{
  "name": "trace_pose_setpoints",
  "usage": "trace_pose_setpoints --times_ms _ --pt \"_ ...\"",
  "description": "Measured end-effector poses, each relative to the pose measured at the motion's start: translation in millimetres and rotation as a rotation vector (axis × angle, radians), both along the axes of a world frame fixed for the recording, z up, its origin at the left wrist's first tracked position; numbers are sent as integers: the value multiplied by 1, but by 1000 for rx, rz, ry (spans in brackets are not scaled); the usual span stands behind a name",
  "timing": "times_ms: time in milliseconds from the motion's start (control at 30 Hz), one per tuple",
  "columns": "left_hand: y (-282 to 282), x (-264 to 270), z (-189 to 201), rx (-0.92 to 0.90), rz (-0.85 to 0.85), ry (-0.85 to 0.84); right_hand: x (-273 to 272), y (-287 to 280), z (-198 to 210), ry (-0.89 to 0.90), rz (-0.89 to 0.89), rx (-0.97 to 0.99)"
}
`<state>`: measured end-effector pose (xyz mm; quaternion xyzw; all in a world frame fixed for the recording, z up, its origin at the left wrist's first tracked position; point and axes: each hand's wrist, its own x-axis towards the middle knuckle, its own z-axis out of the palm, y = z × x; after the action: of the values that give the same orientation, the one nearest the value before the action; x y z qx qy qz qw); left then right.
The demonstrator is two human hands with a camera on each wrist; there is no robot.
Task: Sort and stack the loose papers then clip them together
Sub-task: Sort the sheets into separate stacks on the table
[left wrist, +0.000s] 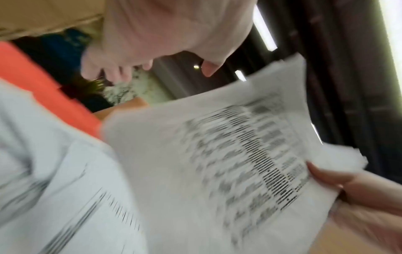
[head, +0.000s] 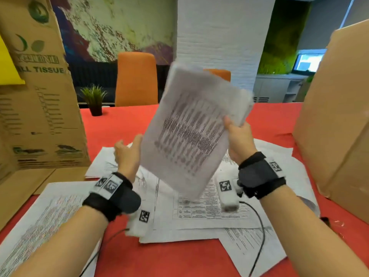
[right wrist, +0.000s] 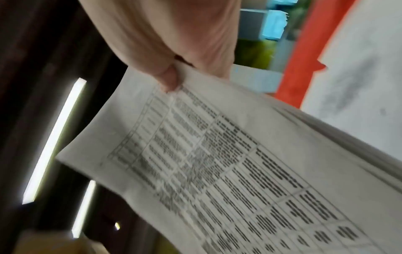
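A stack of printed papers [head: 189, 126] hangs tilted in the air above the table, blurred by motion. My right hand [head: 237, 136] pinches its right edge, thumb on the front sheet; the right wrist view shows that thumb on the stack [right wrist: 217, 154]. My left hand [head: 127, 152] hovers just beside the stack's left edge with relaxed fingers. In the left wrist view the left hand [left wrist: 152, 34] is apart from the stack [left wrist: 217, 163] and holds nothing. Several loose papers [head: 199, 216] lie spread and overlapping on the red table [head: 179, 260]. No clip is visible.
A tall cardboard box [head: 40, 96] stands at the left and another cardboard box [head: 335, 126] at the right, both close to the papers. One more printed sheet [head: 46, 216] lies at the near left. A small potted plant [head: 94, 100] and an orange chair [head: 136, 78] are at the far side.
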<state>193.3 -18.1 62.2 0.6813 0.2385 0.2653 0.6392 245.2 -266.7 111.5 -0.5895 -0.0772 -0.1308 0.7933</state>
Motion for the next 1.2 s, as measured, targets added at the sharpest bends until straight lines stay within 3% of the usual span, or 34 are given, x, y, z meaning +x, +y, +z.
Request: trace_pose_setpoints --times_ms 33,67,133,167,233,300,400,500,600,700,767,967,1133,1200 --pt "-2 -6 -13 -66 -16 83 4 -7 -1 50 -9 152" --pt "-4 -10 -24 -168 -134 111 5 -13 -3 105 27 252" --pt "-7 -13 -32 -340 -390 54 -2 -19 -14 184 182 300" --pt "-7 -14 -30 -387 -399 4 -9 -21 -22 199 278 273" --pt "5 -13 -25 -377 -320 -90 -18 -33 -36 196 351 155" --pt "19 -16 -18 -268 -294 -174 -20 -53 -45 164 303 17" --pt "27 -26 -6 -114 -340 -264 -17 -77 -50 119 286 -228" --pt "20 -31 0 -5 -371 -305 -17 -78 -58 81 308 -347" --pt "22 -34 -19 31 -347 -297 -20 -81 -72 114 362 -342" --pt "22 -31 -52 -49 -278 -241 -27 -81 -86 176 476 -315" --pt "13 -27 -60 -90 -199 -207 -32 -68 -89 161 449 -313" --pt "8 -20 -28 -90 -142 -375 -23 -62 -59 56 324 -225" --pt "14 -22 -32 -29 -157 -349 -25 -66 -54 55 460 -343" --pt "9 -18 -31 -60 -119 -365 -22 -62 -55 64 397 -300"
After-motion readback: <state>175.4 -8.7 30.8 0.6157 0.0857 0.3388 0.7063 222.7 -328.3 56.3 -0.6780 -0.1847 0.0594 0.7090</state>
